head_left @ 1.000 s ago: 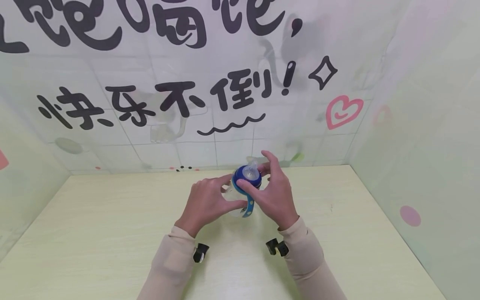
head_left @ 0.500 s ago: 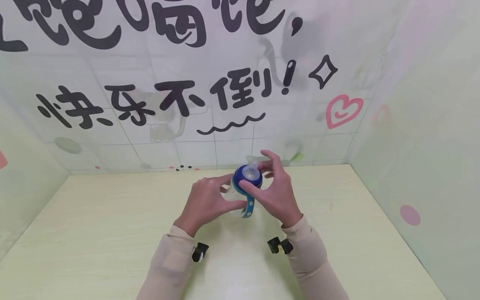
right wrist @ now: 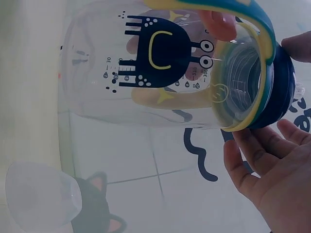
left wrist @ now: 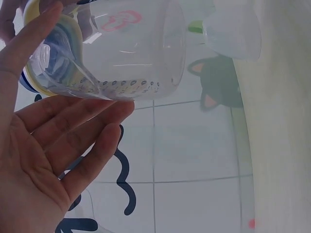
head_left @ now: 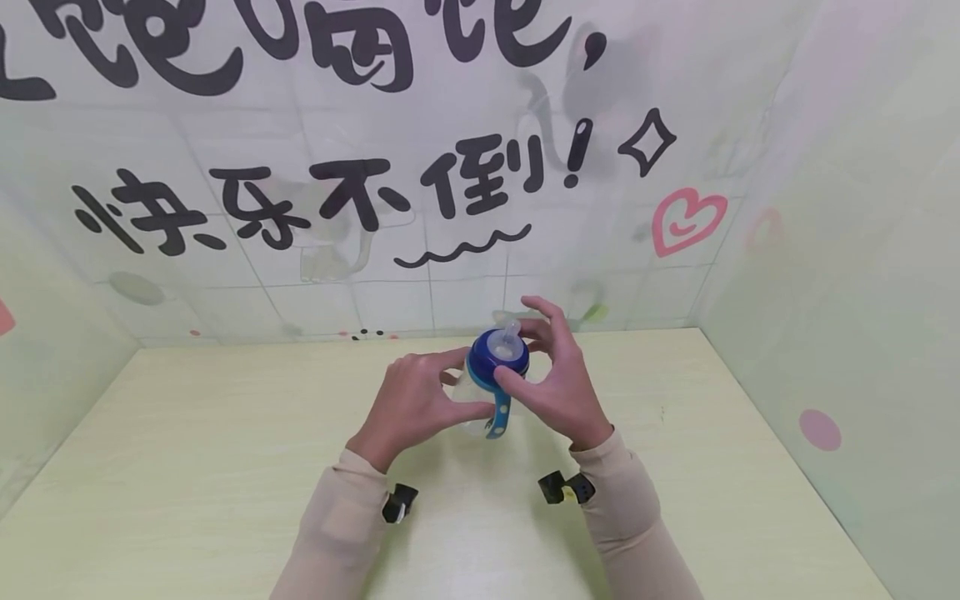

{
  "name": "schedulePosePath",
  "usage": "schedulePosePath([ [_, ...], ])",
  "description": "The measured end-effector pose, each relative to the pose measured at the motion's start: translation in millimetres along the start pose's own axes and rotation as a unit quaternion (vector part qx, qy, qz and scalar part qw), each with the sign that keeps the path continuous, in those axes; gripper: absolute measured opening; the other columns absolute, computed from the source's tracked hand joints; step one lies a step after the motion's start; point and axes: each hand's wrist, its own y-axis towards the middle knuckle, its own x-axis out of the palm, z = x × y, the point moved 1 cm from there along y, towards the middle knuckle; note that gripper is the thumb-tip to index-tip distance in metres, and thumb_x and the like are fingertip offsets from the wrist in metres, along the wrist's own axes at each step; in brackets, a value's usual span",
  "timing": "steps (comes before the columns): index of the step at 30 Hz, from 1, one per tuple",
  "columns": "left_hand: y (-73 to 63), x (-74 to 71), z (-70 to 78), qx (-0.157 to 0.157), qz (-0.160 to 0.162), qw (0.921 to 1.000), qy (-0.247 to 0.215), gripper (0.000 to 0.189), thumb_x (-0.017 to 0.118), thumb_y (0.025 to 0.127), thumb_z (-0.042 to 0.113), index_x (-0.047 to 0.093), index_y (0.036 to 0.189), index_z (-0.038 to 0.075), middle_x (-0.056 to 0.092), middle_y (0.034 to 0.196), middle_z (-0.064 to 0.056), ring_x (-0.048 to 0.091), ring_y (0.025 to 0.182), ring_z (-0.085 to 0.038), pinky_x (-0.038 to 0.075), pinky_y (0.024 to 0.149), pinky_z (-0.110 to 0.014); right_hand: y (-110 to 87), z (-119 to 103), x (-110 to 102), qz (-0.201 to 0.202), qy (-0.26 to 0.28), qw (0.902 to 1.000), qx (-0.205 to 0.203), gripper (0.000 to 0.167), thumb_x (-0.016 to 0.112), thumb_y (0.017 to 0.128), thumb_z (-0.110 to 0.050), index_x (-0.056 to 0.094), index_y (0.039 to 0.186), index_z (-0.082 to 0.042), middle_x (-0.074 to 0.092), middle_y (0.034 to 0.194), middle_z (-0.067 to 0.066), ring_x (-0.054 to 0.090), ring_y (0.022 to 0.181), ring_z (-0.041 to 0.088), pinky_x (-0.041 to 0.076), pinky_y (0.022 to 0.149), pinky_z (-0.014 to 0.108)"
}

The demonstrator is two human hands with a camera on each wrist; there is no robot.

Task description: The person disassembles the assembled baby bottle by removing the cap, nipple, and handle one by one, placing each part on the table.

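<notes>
A clear baby bottle (head_left: 467,393) is held upright, its top leaning slightly right in the head view. It has a dark blue collar (head_left: 483,352), a clear teat (head_left: 512,328) and a dotted blue handle (head_left: 502,408). My left hand (head_left: 420,396) grips the bottle's body, thumb near the handle. Thumb and fingers of my right hand (head_left: 561,379) hold the collar from the right, with the index finger raised. A dark cartoon figure and a measuring scale mark the bottle wall in the right wrist view. The far fingertips are partly hidden in the head view.
A translucent domed cap (right wrist: 41,194) stands on the pale wooden table (head_left: 225,467) beyond the bottle; the head view hides it. Behind is a tiled wall (head_left: 390,308) with black lettering. A side panel (head_left: 840,333) rises at the right.
My right thumb has slid to the right along the collar, and the right wrist has shifted slightly rightward. The bottle's top has edged right too. My left hand stays almost in place.
</notes>
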Motion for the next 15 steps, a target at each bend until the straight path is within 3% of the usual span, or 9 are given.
schedulePosePath([
  [9, 0.2, 0.1, 1.0, 0.003, -0.001, 1.0000, 0.002, 0.059, 0.084, 0.073, 0.050, 0.073, 0.120, 0.017, 0.076, 0.085, 0.003, 0.073, 0.077, -0.014, 0.055, 0.070, -0.033, 0.4, 0.8, -0.1, -0.018, 0.032, 0.9993, -0.006, 0.072, 0.065, 0.083, -0.005, 0.033, 0.147, -0.009, 0.063, 0.128, 0.017, 0.057, 0.119, 0.026, 0.042, 0.101, 0.050],
  [15, 0.2, -0.1, 1.0, 0.003, 0.008, 0.9999, 0.006, 0.056, 0.084, 0.072, 0.050, 0.075, 0.116, 0.017, 0.075, 0.082, 0.003, 0.073, 0.076, -0.014, 0.055, 0.069, -0.033, -0.1, -0.4, 1.9, -0.011, 0.021, 0.9997, -0.002, 0.071, 0.066, 0.088, -0.013, 0.032, 0.150, -0.013, 0.061, 0.134, 0.010, 0.055, 0.122, 0.025, 0.038, 0.104, 0.052],
])
